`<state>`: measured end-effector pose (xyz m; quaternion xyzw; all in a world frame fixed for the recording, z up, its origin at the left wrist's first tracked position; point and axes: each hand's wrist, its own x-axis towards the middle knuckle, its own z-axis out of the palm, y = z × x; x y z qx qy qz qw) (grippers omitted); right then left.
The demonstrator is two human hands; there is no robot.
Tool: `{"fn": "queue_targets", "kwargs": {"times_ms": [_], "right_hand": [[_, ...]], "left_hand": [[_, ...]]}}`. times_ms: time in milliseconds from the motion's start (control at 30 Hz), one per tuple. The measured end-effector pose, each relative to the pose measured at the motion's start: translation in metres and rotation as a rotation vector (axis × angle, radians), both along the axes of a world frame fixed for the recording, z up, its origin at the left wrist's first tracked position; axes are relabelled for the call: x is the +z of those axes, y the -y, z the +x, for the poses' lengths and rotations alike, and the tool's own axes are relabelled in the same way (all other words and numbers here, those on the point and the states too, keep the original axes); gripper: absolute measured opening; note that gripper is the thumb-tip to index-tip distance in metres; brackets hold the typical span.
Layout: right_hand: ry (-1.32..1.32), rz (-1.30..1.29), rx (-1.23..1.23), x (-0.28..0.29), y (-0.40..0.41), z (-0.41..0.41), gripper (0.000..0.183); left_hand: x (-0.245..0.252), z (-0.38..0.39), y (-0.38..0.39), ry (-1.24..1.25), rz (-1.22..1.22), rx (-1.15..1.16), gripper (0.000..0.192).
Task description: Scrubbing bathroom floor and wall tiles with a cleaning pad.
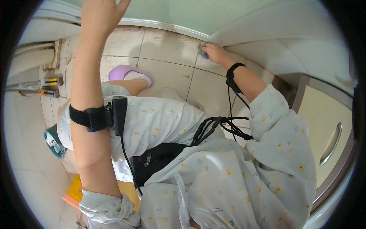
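Observation:
My right hand (214,53) grips a grey steel wool scourer (203,53) and presses it against the beige tiled floor (168,48). It is close to the corner where the pale green panel (183,14) meets the white wall (257,28). Dark smudges and grime show on the tiles around the scourer and along the panel's foot. Up at the picture's top edge, my left hand (100,14) reaches in front of the panel with its thumb spread. Its fingers are cut off by the frame, so whether it touches or holds anything is hidden.
A cream cabinet (320,128) with a metal handle stands at right. Pipes with yellow and orange fittings (51,82) run along the left wall. Behind me are a green bin (54,141) and a yellow-orange container (73,189). Black cables (220,123) hang by my right arm.

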<state>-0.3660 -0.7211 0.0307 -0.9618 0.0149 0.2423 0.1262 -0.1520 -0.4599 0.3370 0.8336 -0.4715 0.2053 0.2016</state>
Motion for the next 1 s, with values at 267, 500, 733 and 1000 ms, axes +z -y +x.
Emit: {"fn": "queue_targets", "kwargs": {"times_ms": [267, 500, 733, 1000], "right_hand": [[0.008, -0.078, -0.310, -0.044, -0.053, -0.023, 0.074], [0.079, -0.225, -0.254, -0.072, -0.068, 0.031, 0.052], [0.570, 0.071, 0.164, -0.094, -0.182, 0.177, 0.031], [0.392, -0.275, 0.191, -0.084, -0.089, 0.105, 0.016]], "left_hand": [[-0.012, 0.005, -0.015, 0.079, 0.061, 0.075, 0.075], [-0.023, 0.008, -0.008, 0.039, 0.035, 0.079, 0.077], [-0.031, 0.010, -0.002, -0.006, 0.058, 0.112, 0.079], [-0.021, 0.008, -0.009, 0.012, 0.157, 0.119, 0.082]]}}
